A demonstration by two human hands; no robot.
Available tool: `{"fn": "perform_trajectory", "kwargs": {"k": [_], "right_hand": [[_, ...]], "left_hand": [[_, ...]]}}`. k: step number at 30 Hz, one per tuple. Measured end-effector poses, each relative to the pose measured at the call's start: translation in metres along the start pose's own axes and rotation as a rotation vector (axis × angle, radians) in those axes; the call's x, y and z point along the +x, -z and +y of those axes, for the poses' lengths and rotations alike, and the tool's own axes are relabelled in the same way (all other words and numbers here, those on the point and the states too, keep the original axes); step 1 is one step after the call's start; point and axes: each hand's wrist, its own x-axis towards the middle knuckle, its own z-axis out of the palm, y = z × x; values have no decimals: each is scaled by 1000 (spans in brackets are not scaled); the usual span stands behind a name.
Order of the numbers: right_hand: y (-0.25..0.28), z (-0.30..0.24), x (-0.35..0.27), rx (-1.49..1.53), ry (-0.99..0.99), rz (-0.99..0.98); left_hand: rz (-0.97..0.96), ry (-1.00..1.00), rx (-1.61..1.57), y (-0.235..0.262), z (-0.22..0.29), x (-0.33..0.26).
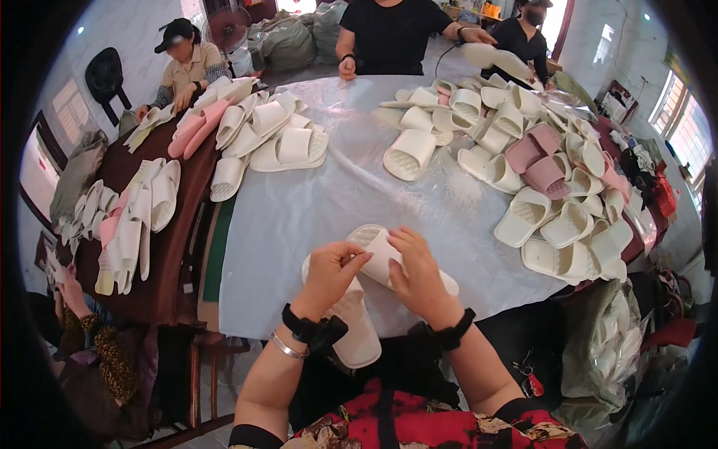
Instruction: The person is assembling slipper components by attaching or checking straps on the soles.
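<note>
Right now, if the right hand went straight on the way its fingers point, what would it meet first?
The right hand already rests on the white slipper; its fingers point up-left, so beyond that probably bare plastic sheet. Depth is unclear.

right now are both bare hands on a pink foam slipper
No, the left hand and right hand both grip a white foam slipper; pink slippers lie in the far pile.

Soft bright daylight from right-hand windows (slightly blown out), fisheye-bent edges, dark vignetted corners.

Small footwear workshop: round plastic-sheeted table heaped with white and pink slippers at 2 o'clock, seated workers at 12, stuffed sacks behind.
</note>
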Motion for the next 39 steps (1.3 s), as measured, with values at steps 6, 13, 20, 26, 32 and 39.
{"fn": "perform_trajectory", "kwargs": {"k": [6,13,20,26,32,39], "right_hand": [[-37,3,-5,213,47,-189],[-36,13,-15,275,-29,-164],[-35,8,-9,220,79,-102],[-34,8,-7,249,45,-166],[-38,8,-6,219,95,-108],[-41,3,-8,210,135,-134]], "left_hand": [[-4,91,-246,-5,-7,-14],[-42,110,-262,-3,-19,-14],[-42,120,-409,2,-34,-12],[-16,148,-263,-3,-22,-10],[-71,177,-255,2,-25,-12],[-30,100,-274,-6,-22,-16]]}}
